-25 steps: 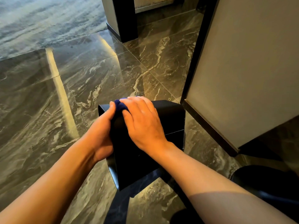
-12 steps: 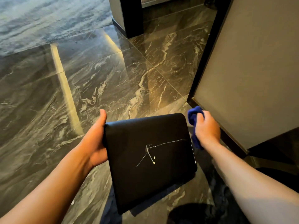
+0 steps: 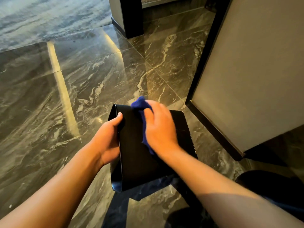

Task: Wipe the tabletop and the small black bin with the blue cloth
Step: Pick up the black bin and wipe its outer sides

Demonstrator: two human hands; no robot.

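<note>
Small black bin held in the air above a glossy marble floor, tipped so one broad dark side faces up. Left hand clamped on the bin's left edge, thumb on top, fingers curled under and out of sight. Right hand, blurred, pressed flat on the upper face just right of the left hand, fingers closed over a bunched blue cloth. Cloth trapped between palm and bin, one end poking out past the fingertips at the far rim, another trailing under the wrist. Thin pale streak on the bin just right of the right hand. Pale panel with dark trim standing further right.
</note>
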